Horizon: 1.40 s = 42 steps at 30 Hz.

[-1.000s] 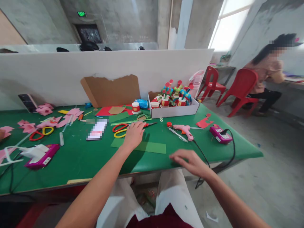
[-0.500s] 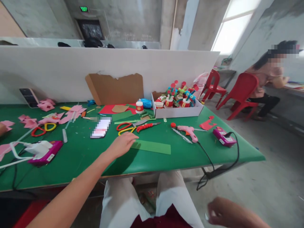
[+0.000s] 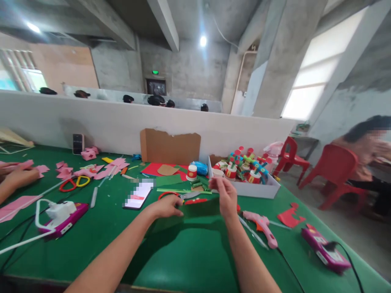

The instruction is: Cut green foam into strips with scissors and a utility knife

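Observation:
My left hand [image 3: 166, 207] is closed on the left end of a dark green paper strip [image 3: 200, 208], which is raised just above the green table [image 3: 189, 260]. My right hand [image 3: 225, 196] is at the strip's right end, its thumb and forefinger pinched together above it; what they pinch is too small to make out. Just behind the strip lie red-and-yellow scissors [image 3: 167, 195] and a red-handled cutter [image 3: 195, 200].
A pink glue gun [image 3: 263, 226] lies to the right, with magenta devices [image 3: 325, 248] [image 3: 62, 215] at both sides. A phone [image 3: 139, 195], a white box of paper-cup crafts [image 3: 246, 179] and cardboard [image 3: 169, 146] lie behind. Another person's hands [image 3: 16, 176] work at the left; someone sits far right [image 3: 366, 150].
The view tilted up and shifted left. My right hand rose from below the table to the strip's right end. My left hand took hold of the strip and lifted it.

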### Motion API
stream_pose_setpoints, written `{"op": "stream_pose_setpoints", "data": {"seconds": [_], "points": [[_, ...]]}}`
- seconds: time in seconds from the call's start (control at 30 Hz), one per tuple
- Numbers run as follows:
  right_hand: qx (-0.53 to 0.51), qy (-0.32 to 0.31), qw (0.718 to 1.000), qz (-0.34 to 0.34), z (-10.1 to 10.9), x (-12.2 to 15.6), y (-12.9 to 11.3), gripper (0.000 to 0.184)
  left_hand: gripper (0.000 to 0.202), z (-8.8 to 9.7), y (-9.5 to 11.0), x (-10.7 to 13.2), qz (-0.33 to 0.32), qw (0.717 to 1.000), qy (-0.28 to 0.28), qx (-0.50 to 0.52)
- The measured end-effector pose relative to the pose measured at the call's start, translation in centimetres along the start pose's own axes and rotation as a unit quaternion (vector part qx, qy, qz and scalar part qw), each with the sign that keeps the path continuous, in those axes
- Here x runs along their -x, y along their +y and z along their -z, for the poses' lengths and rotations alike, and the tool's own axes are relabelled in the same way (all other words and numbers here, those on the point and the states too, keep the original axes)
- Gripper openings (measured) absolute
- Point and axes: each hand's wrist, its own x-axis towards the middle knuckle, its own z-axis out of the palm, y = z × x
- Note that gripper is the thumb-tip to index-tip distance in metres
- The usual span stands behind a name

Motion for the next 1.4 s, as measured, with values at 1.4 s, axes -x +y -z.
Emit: {"op": "stream_pose_setpoints", "data": {"seconds": [1.4], "points": [[-0.161,0.045,0.965,-0.200,-0.9,-0.3,8.3,0.040,0.039,-4.3,-0.5,-3.3,0.010,0.948,-0.023,0.319]]}}
